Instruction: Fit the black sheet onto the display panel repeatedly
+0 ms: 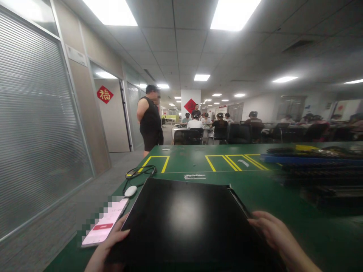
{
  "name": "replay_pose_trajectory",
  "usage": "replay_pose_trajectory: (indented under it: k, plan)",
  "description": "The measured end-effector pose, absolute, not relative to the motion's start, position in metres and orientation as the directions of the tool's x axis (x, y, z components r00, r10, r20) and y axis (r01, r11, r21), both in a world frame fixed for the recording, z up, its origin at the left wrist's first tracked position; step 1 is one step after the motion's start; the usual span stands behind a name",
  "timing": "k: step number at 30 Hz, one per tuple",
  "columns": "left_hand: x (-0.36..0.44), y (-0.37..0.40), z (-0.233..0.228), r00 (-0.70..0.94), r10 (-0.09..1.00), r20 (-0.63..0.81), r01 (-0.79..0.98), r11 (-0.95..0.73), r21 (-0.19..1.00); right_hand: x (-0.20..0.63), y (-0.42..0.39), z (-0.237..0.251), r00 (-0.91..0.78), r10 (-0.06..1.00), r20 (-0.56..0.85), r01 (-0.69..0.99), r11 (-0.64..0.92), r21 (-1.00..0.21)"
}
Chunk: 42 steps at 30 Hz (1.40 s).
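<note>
A flat, black, glossy screen panel (184,223) fills the lower middle of the view, with a ceiling light mirrored on its face. My left hand (112,243) grips its left edge, the thumb lying on top and the other fingers partly hidden. At the opposite edge, my right hand (270,230) is closed on the panel, slightly blurred, its fingertips partly out of sight. A thin strip or frame piece runs along the panel's right side. Close by my left hand lies a phone (106,223) with a lit pinkish screen, and beyond it a white mouse-like object (131,191).
The panel is over a green work table (184,160) with yellow tape outlines. A coiled black cable (141,172) lies at its left edge. Stacked dark parts and a blue tray (309,159) stand at the right. Behind the table stands a person (150,121); several others sit farther back.
</note>
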<state>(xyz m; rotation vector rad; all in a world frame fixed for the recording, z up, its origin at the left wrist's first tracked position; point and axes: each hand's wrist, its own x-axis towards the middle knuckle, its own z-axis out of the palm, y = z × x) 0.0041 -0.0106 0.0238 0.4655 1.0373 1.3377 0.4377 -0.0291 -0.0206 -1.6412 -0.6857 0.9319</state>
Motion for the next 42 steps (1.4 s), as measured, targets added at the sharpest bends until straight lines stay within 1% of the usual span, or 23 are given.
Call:
replay_pose_trajectory:
  k: [3,4,5,9,13,20,25,31,42]
  plan:
    - [0.003,-0.012,0.025,-0.056,0.954,-0.295,-0.518,0.224,0.826,0.438,-0.031,-0.018,0.540,0.821,-0.188,0.005,-0.227,-0.974]
    - [0.002,-0.013,0.025,-0.048,0.952,-0.301,-0.480,0.243,0.843,0.439,-0.032,-0.017,0.544,0.818,-0.185,0.010,-0.227,-0.974]
    - [0.002,-0.014,0.026,-0.047,0.951,-0.306,-0.446,0.254,0.858,0.439,-0.032,-0.016,0.553,0.813,-0.184,0.016,-0.231,-0.973]
    - [0.002,-0.016,0.029,-0.061,0.968,-0.244,-0.372,0.205,0.905,0.438,-0.034,-0.013,0.563,0.809,-0.167,0.066,-0.246,-0.967]
    - [0.005,-0.017,0.033,-0.076,0.970,-0.231,-0.275,0.202,0.940,0.437,-0.034,-0.012,0.567,0.808,-0.160,0.098,-0.258,-0.961]
    - [0.006,-0.017,0.037,-0.055,0.970,-0.237,-0.264,0.215,0.940,0.436,-0.034,-0.014,0.559,0.815,-0.152,0.135,-0.270,-0.953]
    - [0.010,-0.019,0.035,-0.050,0.978,-0.204,-0.255,0.185,0.949,0.437,-0.033,-0.014,0.558,0.817,-0.144,0.149,-0.270,-0.951]
    - [0.015,-0.020,0.035,-0.054,0.971,-0.233,-0.230,0.215,0.949,0.436,-0.034,-0.011,0.600,0.787,-0.141,0.234,-0.342,-0.910]
    - [0.015,-0.017,0.027,-0.022,0.972,-0.234,-0.299,0.217,0.929,0.436,-0.034,-0.008,0.595,0.792,-0.140,0.261,-0.355,-0.898]
